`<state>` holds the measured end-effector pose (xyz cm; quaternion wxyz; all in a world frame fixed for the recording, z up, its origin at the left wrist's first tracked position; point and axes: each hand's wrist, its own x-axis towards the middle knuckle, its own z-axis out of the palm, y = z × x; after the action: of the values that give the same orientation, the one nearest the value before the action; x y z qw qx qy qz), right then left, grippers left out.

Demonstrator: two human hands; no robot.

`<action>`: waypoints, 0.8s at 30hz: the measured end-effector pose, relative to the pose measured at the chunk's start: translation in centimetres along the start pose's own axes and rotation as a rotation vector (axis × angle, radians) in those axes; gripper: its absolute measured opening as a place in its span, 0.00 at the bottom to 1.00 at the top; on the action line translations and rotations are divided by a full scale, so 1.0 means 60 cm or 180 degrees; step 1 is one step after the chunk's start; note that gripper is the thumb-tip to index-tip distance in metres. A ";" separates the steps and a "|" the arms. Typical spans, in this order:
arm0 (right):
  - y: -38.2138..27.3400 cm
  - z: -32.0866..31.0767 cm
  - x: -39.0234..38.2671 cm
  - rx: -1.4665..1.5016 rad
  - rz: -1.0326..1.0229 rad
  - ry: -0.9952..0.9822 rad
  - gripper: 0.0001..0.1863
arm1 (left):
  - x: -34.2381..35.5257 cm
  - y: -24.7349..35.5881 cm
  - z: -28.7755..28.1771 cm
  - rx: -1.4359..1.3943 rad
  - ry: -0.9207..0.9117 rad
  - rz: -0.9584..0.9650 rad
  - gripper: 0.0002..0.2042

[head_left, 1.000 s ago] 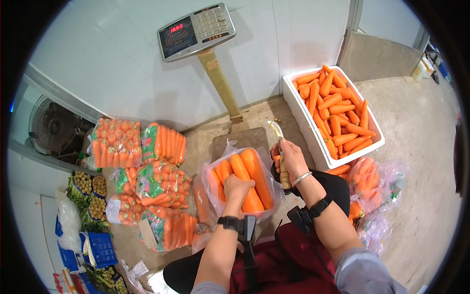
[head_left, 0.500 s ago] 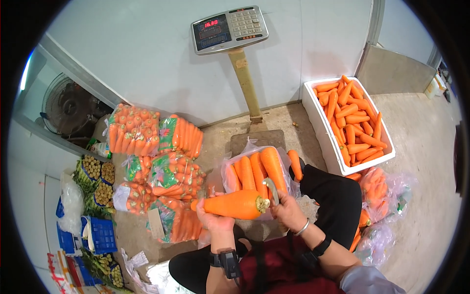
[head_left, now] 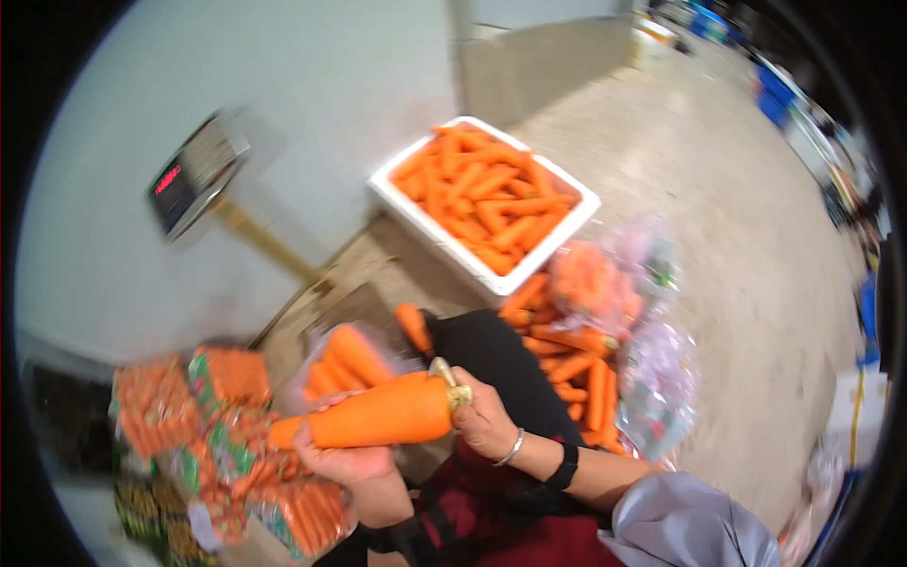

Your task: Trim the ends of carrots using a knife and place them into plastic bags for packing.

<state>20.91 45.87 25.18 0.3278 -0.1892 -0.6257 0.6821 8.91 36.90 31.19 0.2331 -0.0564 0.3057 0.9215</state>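
bagged carrots (head_left: 156, 402): filled clear bags are standing clustered at the far left; their packing is looking finished.
scale (head_left: 194, 175): its display head is glowing red above them, blurred, on a yellowish post.
lined carrots (head_left: 354, 354): several big ones are lying in a pale plastic liner (head_left: 401, 363), partly hidden behind the held carrot.
left hand (head_left: 354, 458): its fingers are closing around the narrower part of the large carrot from below, with the palm turned up.
large carrot (head_left: 383, 414): it is lying nearly level between both hands, tip to the left; its stem end is remaining uncut, as far as the blur is letting one judge.
knife (head_left: 440, 367): its pale curved blade is showing at the stem end; whether it is biting in, i cannot tell.
right hand (head_left: 488, 416): its fingers are closing around the knife, whose handle they are hiding, just beside the stem end.
white foam box (head_left: 425, 236): it is holding a heap of loose carrots (head_left: 482, 189), all lying unbagged.
piled carrots (head_left: 590, 383): more are lying loose right of the dark trouser leg (head_left: 501, 364), also unbagged.
clear plastic bags (head_left: 657, 387): they are lying crumpled against that pile.
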 end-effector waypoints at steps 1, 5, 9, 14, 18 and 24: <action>-0.016 -0.024 -0.009 0.0125 0.0117 0.0164 0.30 | -0.003 -0.024 0.016 -0.0068 -0.0100 -0.0018 0.11; -0.046 -0.123 -0.064 0.1084 0.0420 0.1155 0.33 | -0.067 -0.149 0.104 0.0100 -0.0783 -0.0338 0.11; -0.057 -0.210 -0.107 0.2231 0.0984 0.1874 0.37 | -0.121 -0.253 0.146 0.0266 -0.1779 -0.0535 0.14; -0.062 -0.297 -0.211 0.3229 0.2187 0.1563 0.34 | -0.164 -0.323 0.135 0.1736 -0.3504 -0.0402 0.17; -0.030 -0.359 -0.339 0.4384 0.2118 0.1350 0.24 | -0.209 -0.364 0.150 0.1381 -0.4422 -0.0519 0.11; -0.072 -0.357 -0.306 0.4344 0.1562 0.0093 0.26 | -0.140 -0.220 0.144 0.1804 -0.4398 0.0424 0.13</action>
<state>49.21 48.96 23.50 0.2187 -0.0865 0.0043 0.9719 22.83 47.98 33.12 0.3212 0.6159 0.3181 0.6452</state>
